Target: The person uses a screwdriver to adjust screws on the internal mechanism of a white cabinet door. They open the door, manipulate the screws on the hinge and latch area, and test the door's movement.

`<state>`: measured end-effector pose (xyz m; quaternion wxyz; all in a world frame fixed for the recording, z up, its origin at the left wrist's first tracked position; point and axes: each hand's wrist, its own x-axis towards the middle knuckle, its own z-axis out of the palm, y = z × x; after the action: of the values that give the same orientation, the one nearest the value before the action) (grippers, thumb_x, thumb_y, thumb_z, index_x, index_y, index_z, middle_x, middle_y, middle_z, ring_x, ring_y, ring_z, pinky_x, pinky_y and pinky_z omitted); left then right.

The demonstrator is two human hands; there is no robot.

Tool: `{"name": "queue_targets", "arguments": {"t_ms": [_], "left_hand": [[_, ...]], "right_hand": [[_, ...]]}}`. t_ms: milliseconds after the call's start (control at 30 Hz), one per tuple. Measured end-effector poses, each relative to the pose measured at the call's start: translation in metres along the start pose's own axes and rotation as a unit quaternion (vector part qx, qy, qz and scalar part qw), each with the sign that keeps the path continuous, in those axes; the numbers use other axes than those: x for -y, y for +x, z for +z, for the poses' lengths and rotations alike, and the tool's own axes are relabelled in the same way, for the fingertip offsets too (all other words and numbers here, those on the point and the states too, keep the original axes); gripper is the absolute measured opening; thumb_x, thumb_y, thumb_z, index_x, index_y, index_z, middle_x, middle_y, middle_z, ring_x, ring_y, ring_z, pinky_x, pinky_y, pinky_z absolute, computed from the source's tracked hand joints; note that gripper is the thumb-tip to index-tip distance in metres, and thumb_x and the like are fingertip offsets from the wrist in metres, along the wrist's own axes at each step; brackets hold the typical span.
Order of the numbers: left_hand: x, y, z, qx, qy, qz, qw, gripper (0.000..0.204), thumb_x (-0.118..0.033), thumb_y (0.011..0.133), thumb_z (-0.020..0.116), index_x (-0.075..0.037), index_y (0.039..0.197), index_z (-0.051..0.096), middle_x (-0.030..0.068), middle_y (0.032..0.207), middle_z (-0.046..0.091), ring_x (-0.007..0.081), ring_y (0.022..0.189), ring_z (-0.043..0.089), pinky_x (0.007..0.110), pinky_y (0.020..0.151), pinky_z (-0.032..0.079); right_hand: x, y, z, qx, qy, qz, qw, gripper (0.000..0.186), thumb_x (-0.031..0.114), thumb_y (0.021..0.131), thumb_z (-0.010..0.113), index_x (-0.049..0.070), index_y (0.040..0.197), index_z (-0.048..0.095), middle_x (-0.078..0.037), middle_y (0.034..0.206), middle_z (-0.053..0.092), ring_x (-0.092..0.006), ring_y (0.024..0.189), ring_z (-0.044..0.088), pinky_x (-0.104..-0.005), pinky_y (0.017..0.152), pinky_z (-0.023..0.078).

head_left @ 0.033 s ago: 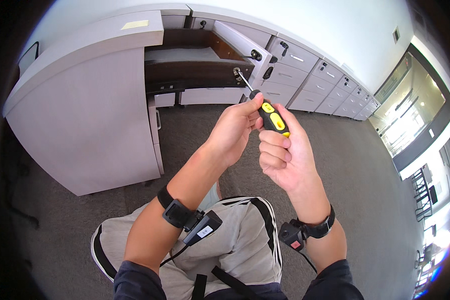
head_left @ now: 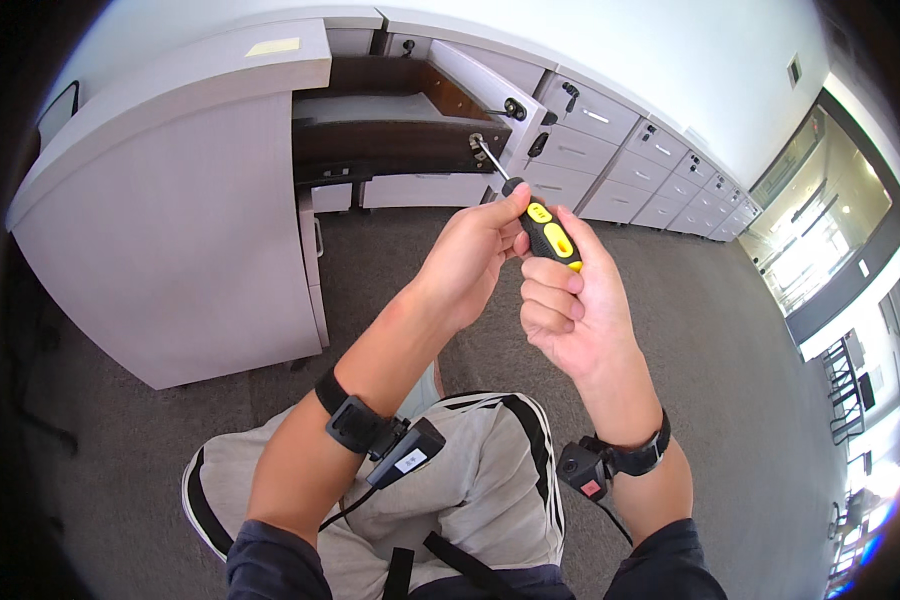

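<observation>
A black and yellow screwdriver point(head_left: 552, 232) points up and left, its thin metal shaft reaching a round metal fitting point(head_left: 476, 144) near the front end of the dark brown drawer side point(head_left: 385, 148). My right hand point(head_left: 582, 315) is wrapped round the lower handle. Thumb and fingers of my left hand point(head_left: 473, 258) pinch the collar at the handle's upper end. The pulled-out drawer has a pale front panel point(head_left: 465, 72), angled away from its side, with a black lock point(head_left: 513, 108) on it. Whether the tip sits in a screw is too small to tell.
A pale desk-like cabinet point(head_left: 180, 230) stands close on the left. More grey drawer cabinets point(head_left: 630, 165) with locks and handles line the wall toward the right. Beyond them is a dark-framed glass door point(head_left: 820, 220). Dark grey carpet point(head_left: 730, 400) covers the floor.
</observation>
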<state>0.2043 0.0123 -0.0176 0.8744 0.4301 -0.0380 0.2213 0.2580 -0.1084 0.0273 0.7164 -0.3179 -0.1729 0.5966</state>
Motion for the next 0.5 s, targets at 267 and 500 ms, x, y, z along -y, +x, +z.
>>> {"name": "queue_targets", "arguments": {"t_ms": [267, 500], "left_hand": [[0.002, -0.003, -0.002, 0.006, 0.029, 0.019, 0.999, 0.038, -0.032, 0.097, 0.042, -0.002, 0.108, 0.063, 0.0028, 0.094, 0.066, 0.0109, 0.091, 0.053, 0.029, 0.087, 0.036], [-0.003, -0.004, 0.006, -0.028, 0.008, 0.01, 1.0, 0.03, -0.03, 0.096, 0.046, -0.005, 0.103, 0.062, 0.0073, 0.104, 0.066, 0.0128, 0.092, 0.056, 0.03, 0.091, 0.037]], "right_hand": [[-0.001, -0.001, 0.009, -0.179, -0.206, -0.07, 0.959, 0.036, 0.041, 0.09, 0.056, 0.006, 0.08, 0.053, 0.009, 0.044, 0.027, -0.0031, 0.032, 0.02, -0.021, 0.032, 0.016], [0.003, 0.0, -0.006, -0.233, -0.487, -0.152, 0.828, 0.04, 0.039, 0.083, 0.063, 0.005, 0.063, 0.055, 0.002, 0.05, 0.045, -0.006, 0.041, 0.04, -0.0252, 0.039, 0.026]]}}
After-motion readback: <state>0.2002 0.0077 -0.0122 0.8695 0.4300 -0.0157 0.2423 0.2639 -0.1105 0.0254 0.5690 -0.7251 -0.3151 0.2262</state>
